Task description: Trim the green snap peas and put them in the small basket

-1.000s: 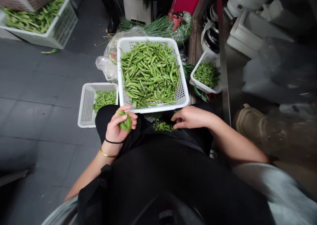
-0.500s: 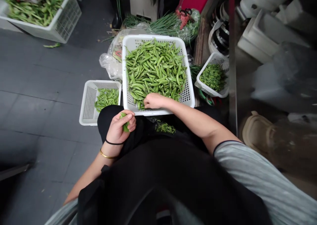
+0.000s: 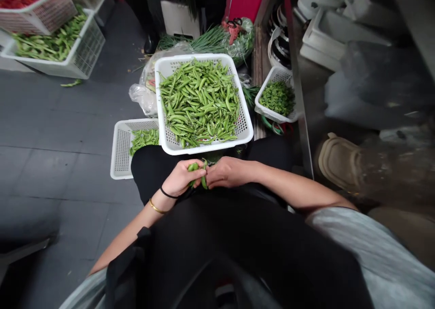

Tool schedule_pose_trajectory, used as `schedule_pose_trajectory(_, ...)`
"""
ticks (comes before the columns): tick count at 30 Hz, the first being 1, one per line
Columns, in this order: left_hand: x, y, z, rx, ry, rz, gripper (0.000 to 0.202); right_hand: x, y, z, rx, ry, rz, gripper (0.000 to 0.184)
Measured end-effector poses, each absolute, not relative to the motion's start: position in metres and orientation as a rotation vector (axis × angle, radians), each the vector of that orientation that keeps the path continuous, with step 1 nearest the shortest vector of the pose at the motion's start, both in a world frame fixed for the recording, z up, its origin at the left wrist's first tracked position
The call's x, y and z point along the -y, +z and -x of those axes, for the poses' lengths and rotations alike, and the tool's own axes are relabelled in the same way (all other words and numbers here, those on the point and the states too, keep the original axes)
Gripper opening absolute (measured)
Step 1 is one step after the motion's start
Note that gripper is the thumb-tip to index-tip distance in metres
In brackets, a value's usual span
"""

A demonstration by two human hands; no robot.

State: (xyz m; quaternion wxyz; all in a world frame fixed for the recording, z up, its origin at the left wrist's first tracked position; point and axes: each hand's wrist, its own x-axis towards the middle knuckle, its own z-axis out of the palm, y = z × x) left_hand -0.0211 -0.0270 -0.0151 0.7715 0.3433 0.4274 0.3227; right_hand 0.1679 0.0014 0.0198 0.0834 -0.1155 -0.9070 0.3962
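A snap pea pod (image 3: 204,180) is pinched up over your lap (image 3: 151,177) – your left hand (image 3: 181,178) and right hand (image 3: 228,172) are together, both clamped on it. Just past them sits a white basket (image 3: 204,149) heaped with pods. A smaller basket (image 3: 118,152) of pods lies to its left, and another basket (image 3: 276,115) of green trimmings to its right – both close by.

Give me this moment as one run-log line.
left hand: holding pea pod | right hand: also on pea pod | nearest: white plastic basket of pea pods
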Motion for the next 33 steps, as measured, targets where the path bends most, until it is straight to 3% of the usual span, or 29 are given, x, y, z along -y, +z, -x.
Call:
schedule_pose_trajectory(3,0.034,-0.009,0.025,-0.881,0.636,-0.795,0.027,-0.006,0.022,-0.185,2.455,1.424,0.411,0.018)
schedule_pose_trajectory(7,0.038,-0.004,0.034,-0.901,0.634,-0.755,0.029,-0.014,0.032,-0.222,2.13,1.353,0.956,0.027)
schedule_pose_trajectory(13,0.038,-0.008,0.033,-0.889,0.575,-0.768,0.029,0.004,0.039,-0.211,2.482,0.671,0.983,0.039)
schedule_pose_trajectory(16,0.038,-0.004,0.03,-0.896,0.524,-0.879,0.029,0.013,0.034,-0.185,2.79,0.518,0.826,0.029)
schedule_pose_trajectory(20,0.043,0.008,0.031,-1.03,0.629,-1.378,0.025,0.01,0.023,-0.172,2.68,0.927,0.673,0.028)
schedule_pose_trajectory(25,0.052,0.006,0.028,-1.062,0.962,-1.457,0.029,0.012,0.008,-0.169,1.784,1.779,0.868,0.035)
schedule_pose_trajectory(28,0.05,-0.002,0.026,-1.102,1.08,-1.195,0.035,0.015,0.006,-0.179,1.735,1.794,0.989,0.034)
schedule_pose_trajectory(33,0.03,-0.01,0.036,-1.189,1.309,-0.836,0.026,0.014,0.02,-0.22,2.287,1.523,0.947,0.031)
